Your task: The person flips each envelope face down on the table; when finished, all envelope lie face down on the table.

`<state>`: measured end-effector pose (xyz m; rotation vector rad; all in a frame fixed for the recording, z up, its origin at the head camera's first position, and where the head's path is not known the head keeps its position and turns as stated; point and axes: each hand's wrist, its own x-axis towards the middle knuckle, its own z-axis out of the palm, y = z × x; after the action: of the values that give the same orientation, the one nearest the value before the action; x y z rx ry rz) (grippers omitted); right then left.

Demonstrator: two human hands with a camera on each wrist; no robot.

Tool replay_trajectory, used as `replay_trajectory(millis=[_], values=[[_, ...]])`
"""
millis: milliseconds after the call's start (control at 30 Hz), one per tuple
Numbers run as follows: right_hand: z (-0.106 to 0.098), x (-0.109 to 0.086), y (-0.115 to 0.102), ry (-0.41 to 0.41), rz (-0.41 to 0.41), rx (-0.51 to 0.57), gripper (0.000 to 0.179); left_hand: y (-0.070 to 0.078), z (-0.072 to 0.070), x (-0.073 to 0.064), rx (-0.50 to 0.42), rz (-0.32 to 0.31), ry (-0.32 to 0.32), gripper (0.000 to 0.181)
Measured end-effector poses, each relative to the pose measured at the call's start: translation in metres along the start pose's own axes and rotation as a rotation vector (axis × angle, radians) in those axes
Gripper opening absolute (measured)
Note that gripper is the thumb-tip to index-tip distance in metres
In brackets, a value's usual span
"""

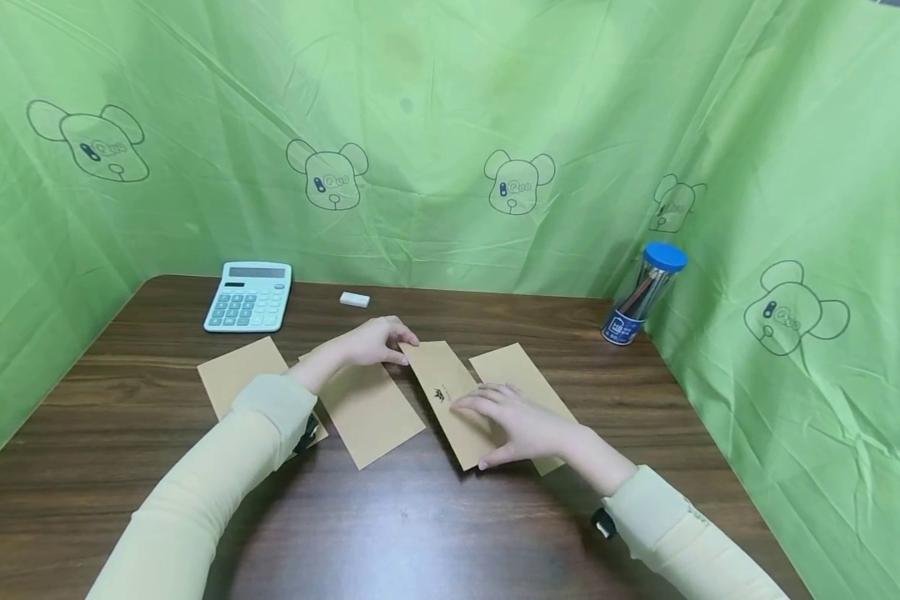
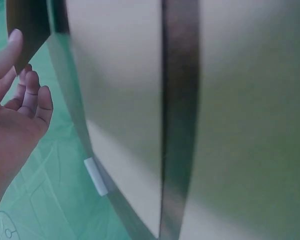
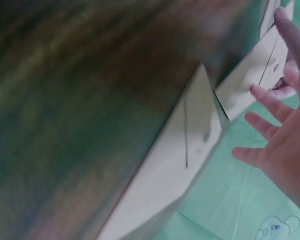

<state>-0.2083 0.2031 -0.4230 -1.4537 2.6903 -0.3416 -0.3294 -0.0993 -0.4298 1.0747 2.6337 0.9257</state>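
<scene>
A brown paper envelope [image 1: 438,362] with a small black crown print is tilted up off the table between my hands. My left hand [image 1: 375,342] pinches its far left corner, thumb against fingers, also seen by the left hand [image 2: 17,120] in the left wrist view. Spread over its near right part is my right hand [image 1: 528,421], fingers fairly straight and touching the paper, thumb by the near edge. Similar envelopes lie around it: one on the right [image 1: 517,367], partly behind my right hand, a middle envelope [image 1: 375,417], and a left envelope [image 1: 240,375] partly under my left forearm.
On the dark wooden table [image 1: 390,533], a light blue calculator [image 1: 249,297] stands at the back left. A white eraser-like block [image 1: 355,299] lies right of it. At the back right is a clear blue-lidded tube [image 1: 641,296] of pencils. Green cloth [image 1: 420,100] encloses the table.
</scene>
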Motion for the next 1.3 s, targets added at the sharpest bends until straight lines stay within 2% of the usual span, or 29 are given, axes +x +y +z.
replay_trajectory(millis=[167,400,567,767,1033,1167,1300], values=[[-0.017,-0.003,-0.002,0.049,-0.04,0.048,0.087,0.003,-0.012,0.003,-0.053,0.015,0.02,0.023],[-0.037,-0.005,-0.003,0.119,-0.101,0.022,0.076,0.009,-0.023,0.011,-0.095,-0.007,0.061,0.017],[-0.046,-0.008,-0.001,0.135,-0.097,0.002,0.07,0.016,-0.031,0.015,-0.108,-0.042,0.104,0.027],[-0.047,-0.014,0.007,0.162,-0.042,0.006,0.065,0.019,-0.035,0.014,-0.191,-0.069,0.144,0.04],[-0.035,-0.026,0.017,0.176,0.018,0.067,0.057,0.009,-0.024,0.012,-0.284,-0.027,0.08,0.049],[-0.024,-0.028,0.023,0.169,0.025,0.084,0.054,0.005,-0.011,0.012,-0.249,-0.006,0.03,0.055],[-0.01,-0.028,0.026,0.131,0.027,0.071,0.053,0.003,0.002,0.01,-0.154,0.024,-0.018,0.061]])
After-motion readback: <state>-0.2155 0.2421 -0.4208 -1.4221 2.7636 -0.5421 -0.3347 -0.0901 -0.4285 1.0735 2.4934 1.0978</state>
